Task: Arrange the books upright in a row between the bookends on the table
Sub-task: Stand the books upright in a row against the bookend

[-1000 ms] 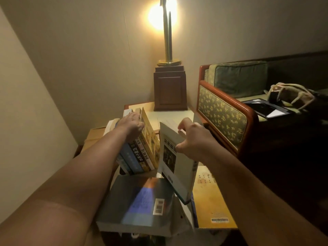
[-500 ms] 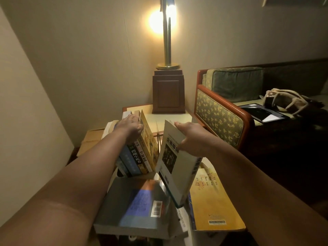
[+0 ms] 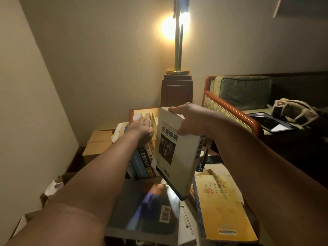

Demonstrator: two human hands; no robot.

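Insertion step, by the look of it. Held the pale book point(image 3: 174, 157) in the air by its top corner with the right hand point(image 3: 189, 121), fingers over the edge and thumb on the cover, tilted just right of the leaning row point(image 3: 143, 160) on the table point(image 3: 132, 111). Clasped the row's tops with the left hand point(image 3: 142, 127), fingers curled over them. Called, probably, for pushing the row upright first, then lowering the book's bottom edge into the gap beside the dark bracket point(image 3: 204, 157), likely a bookend, clear of the yellow book point(image 3: 223, 210) lying flat.
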